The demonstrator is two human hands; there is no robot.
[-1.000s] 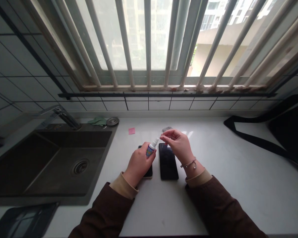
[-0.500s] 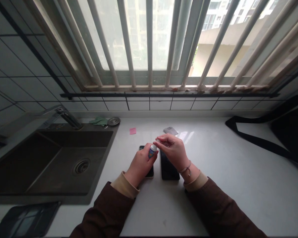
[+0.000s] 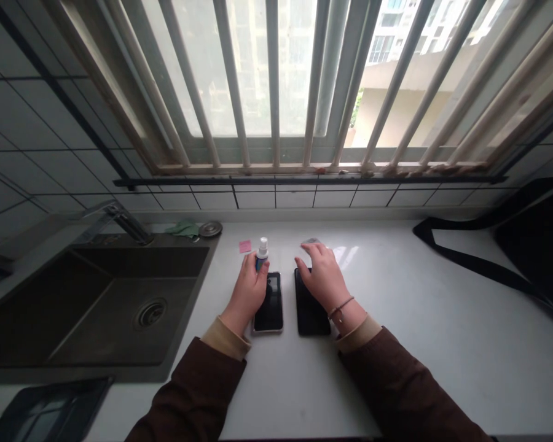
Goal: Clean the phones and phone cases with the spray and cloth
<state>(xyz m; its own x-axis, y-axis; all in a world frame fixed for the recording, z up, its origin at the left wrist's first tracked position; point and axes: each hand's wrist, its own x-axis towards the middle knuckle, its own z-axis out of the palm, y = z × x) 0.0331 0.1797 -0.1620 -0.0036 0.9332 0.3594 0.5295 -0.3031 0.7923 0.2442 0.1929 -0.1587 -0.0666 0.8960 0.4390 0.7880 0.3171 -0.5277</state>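
Note:
My left hand (image 3: 246,288) is wrapped around a small spray bottle (image 3: 262,253) with a white stepped top and a blue label. The bottle is upright, its lower part hidden by my fingers. Just to the right of that hand, a phone (image 3: 270,307) with a dark screen lies on the counter, partly covered by it. My right hand (image 3: 323,276) has its fingers apart and holds nothing. It hovers over the upper right part of a black phone (image 3: 311,313). A flat greyish packet (image 3: 310,240) shows just beyond its fingertips.
A pink sticky note (image 3: 244,246) lies on the white counter (image 3: 396,344). To the left are a dark sink (image 3: 96,307), a faucet (image 3: 126,221), a green cloth (image 3: 184,229) and a round metal strainer (image 3: 211,229). A black bag strap (image 3: 470,261) lies right.
My left hand has moved left and slightly away from me, with the bottle now upright. My right hand has let go of the bottle's top and opened.

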